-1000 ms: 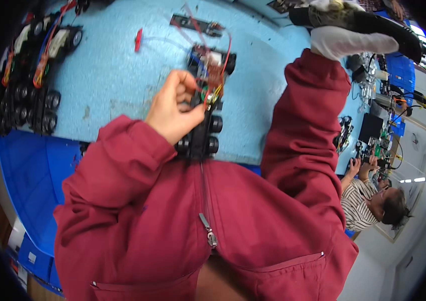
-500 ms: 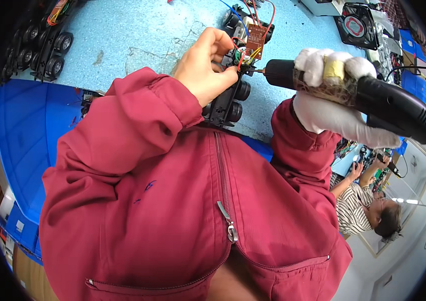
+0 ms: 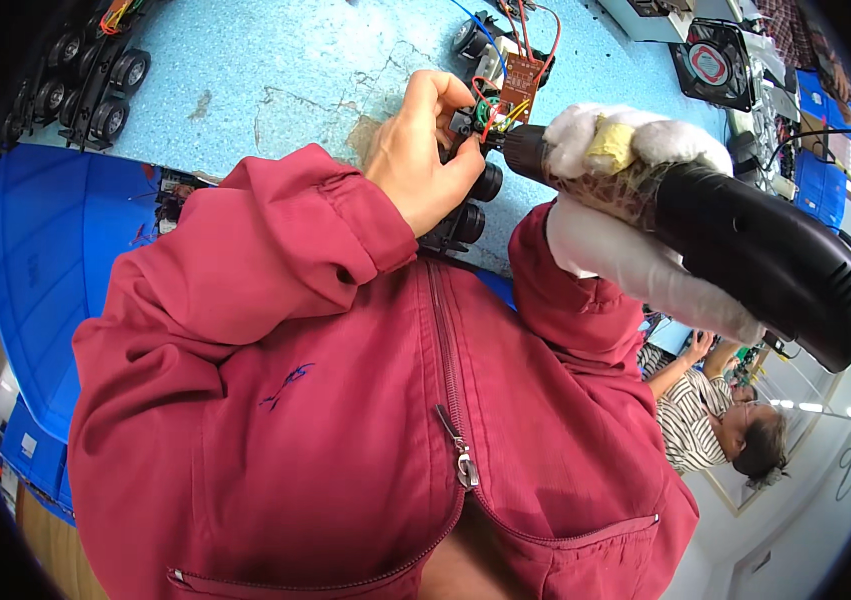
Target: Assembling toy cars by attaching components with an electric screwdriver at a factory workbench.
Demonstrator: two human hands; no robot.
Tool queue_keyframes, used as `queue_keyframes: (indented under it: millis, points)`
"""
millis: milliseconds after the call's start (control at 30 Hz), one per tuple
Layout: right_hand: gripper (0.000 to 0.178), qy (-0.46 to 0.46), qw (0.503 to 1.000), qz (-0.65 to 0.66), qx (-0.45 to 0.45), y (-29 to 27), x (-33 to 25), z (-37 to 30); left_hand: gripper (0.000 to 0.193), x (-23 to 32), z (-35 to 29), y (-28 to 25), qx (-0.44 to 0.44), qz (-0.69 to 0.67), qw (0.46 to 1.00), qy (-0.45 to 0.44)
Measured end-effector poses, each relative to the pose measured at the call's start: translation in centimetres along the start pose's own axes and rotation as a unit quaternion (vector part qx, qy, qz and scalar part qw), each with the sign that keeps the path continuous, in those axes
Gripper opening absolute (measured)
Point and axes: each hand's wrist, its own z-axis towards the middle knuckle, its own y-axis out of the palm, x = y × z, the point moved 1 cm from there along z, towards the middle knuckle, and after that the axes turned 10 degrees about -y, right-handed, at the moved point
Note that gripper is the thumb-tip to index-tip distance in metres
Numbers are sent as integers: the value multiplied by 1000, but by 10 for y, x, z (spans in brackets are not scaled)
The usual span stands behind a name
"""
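while your bare left hand (image 3: 420, 155) grips the wheeled chassis (image 3: 486, 182) between curled fingers and thumb, your white-gloved right hand (image 3: 613, 245) is wrapped round the black power screwdriver (image 3: 745, 245), its tip at the chassis beside your left thumb. the chassis lies on the blue table (image 3: 245, 100), near its edge in front of you. its visible wheels (image 3: 467, 222) are on, and the brown circuit board (image 3: 522, 80) sits over it among coloured wires (image 3: 517, 112). by the look of it, the fastening at the tip is unfinished; any screw there is hidden.
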Motion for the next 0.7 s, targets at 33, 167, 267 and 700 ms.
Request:
queue_keyframes:
  millis: [33, 167, 267, 700]
  points:
    - [106, 7, 997, -75, 10, -2, -2, 1, 38, 1, 1, 1, 9, -2, 1000, 13]
    - [99, 28, 998, 56, -2, 15, 0, -4, 46, 6, 1, 7, 13, -18, 1000, 10]
    - [93, 58, 993, 87, -54, 1, -5, -4, 58, 7, -4, 11, 35, -64, 997, -13]
    - [56, -114, 964, 85, 224, -23, 52, 188, 39, 37, 38, -14, 118, 247, 959, 79]
